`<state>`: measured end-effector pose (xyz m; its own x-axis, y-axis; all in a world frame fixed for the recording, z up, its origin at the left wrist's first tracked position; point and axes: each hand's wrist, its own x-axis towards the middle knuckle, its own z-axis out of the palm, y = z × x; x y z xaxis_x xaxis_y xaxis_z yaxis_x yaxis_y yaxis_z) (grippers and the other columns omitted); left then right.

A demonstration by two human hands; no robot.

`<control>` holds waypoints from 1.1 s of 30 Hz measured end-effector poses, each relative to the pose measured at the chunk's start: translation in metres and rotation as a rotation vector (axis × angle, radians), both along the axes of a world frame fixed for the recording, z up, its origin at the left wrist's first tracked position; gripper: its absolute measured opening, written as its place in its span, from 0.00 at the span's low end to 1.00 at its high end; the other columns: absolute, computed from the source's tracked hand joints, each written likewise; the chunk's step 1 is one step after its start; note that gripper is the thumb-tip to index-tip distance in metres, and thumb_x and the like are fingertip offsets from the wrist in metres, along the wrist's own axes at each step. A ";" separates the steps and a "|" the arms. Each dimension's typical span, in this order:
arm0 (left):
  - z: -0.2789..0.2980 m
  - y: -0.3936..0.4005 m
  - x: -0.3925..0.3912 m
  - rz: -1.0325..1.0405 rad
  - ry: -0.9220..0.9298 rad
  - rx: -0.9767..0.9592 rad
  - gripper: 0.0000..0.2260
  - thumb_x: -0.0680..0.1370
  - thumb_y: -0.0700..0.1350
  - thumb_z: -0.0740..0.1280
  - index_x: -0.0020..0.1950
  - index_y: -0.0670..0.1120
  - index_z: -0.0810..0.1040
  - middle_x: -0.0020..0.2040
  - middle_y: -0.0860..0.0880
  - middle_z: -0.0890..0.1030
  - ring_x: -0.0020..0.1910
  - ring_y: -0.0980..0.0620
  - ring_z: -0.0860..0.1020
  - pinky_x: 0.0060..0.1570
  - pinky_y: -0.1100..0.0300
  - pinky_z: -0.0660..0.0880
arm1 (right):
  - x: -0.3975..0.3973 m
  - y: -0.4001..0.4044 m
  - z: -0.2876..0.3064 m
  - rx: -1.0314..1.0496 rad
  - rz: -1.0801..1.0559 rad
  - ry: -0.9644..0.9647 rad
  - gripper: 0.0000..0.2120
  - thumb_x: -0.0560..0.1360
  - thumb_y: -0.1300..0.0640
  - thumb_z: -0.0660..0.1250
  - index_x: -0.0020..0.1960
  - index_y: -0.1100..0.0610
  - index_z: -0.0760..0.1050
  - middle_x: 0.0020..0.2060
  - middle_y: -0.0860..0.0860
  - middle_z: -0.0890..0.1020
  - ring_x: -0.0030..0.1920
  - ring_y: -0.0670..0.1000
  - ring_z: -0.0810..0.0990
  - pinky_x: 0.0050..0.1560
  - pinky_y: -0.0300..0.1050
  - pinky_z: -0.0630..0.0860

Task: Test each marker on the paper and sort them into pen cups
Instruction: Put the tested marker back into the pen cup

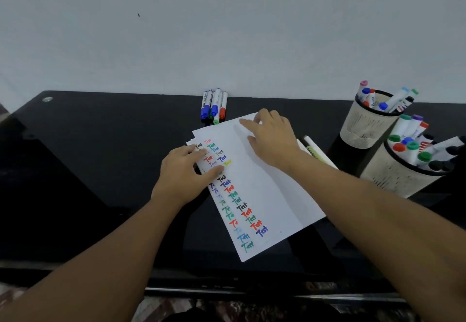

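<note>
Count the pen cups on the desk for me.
2. The far pen cup stands at the desk's right rear near the wall; the near pen cup stands just in front of it, closer to the right edge. Both hold markers. None seems hidden.

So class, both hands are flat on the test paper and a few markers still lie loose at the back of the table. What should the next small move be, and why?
Probably the right hand lifts off the paper and reaches for one of the loose markers by the wall. Neither hand holds a marker, the left hand already steadies the sheet, and both pen cups hold sorted markers while these remain untested.
</note>
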<state>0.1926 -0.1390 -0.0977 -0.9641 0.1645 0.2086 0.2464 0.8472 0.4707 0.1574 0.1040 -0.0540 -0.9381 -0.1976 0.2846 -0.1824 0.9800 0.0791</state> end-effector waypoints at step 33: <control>-0.005 -0.005 -0.008 0.011 0.001 -0.020 0.33 0.74 0.72 0.64 0.74 0.55 0.74 0.76 0.53 0.68 0.75 0.52 0.61 0.76 0.47 0.57 | -0.112 -0.016 -0.005 0.159 0.472 0.163 0.10 0.78 0.58 0.73 0.59 0.55 0.81 0.51 0.56 0.78 0.44 0.58 0.77 0.52 0.53 0.73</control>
